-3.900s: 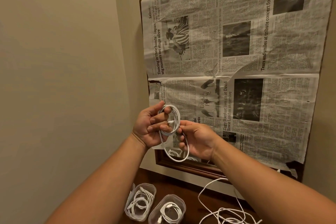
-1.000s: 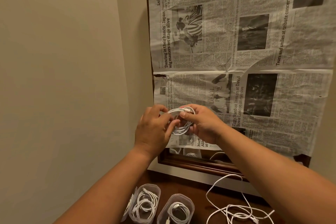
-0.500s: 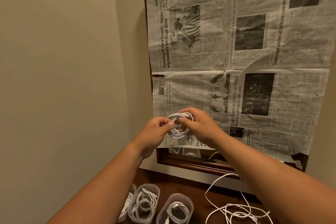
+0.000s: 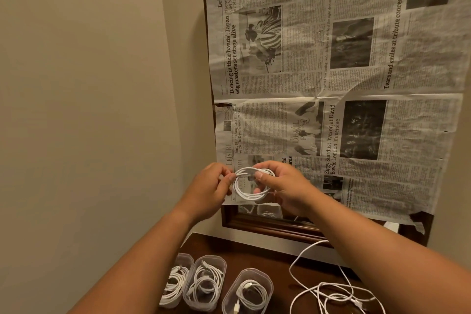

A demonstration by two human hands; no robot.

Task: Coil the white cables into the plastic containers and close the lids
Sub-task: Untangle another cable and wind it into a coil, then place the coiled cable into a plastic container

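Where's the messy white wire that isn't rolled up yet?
In the head view, the loose white cable lies at the lower right on the dark wooden table, just to the right of the nearest plastic container.

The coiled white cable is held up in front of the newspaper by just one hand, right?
No, both hands hold it. The left hand pinches the coiled white cable at its left side and the right hand grips its top, in front of the newspaper. The head view shows it.
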